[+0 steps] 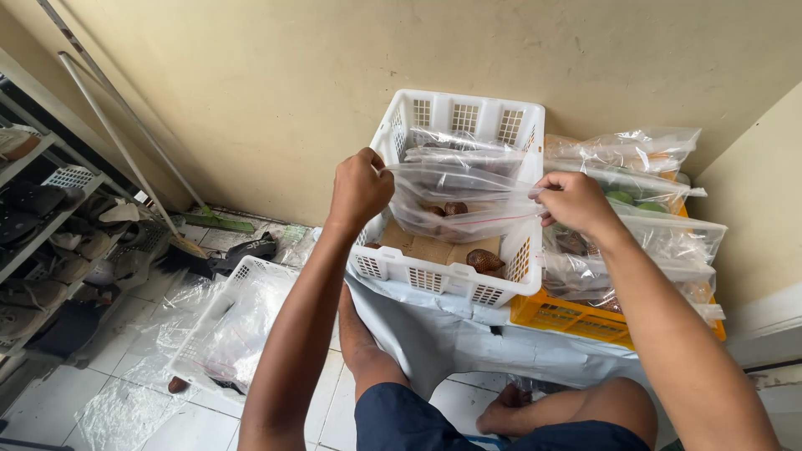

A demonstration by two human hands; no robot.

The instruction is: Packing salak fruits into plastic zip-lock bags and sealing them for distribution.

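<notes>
Pinching one top corner of a clear plastic bag (458,205) with the left hand (359,188), fingers curled shut. Gripping the opposite corner with the right hand (573,203), fingers closed on the edge. Hanging between both hands, above a white basket (443,276). Holding brown scaly fruit (455,209), blurred through the film. Hiding fingertips behind plastic.

bag (468,205) between both hands: clear glossy plastic film | basket (455,280) just below them: white matt perforated plastic | liner (430,246) inside: brown matt cardboard | fruit (484,260): scaly brown skin
</notes>
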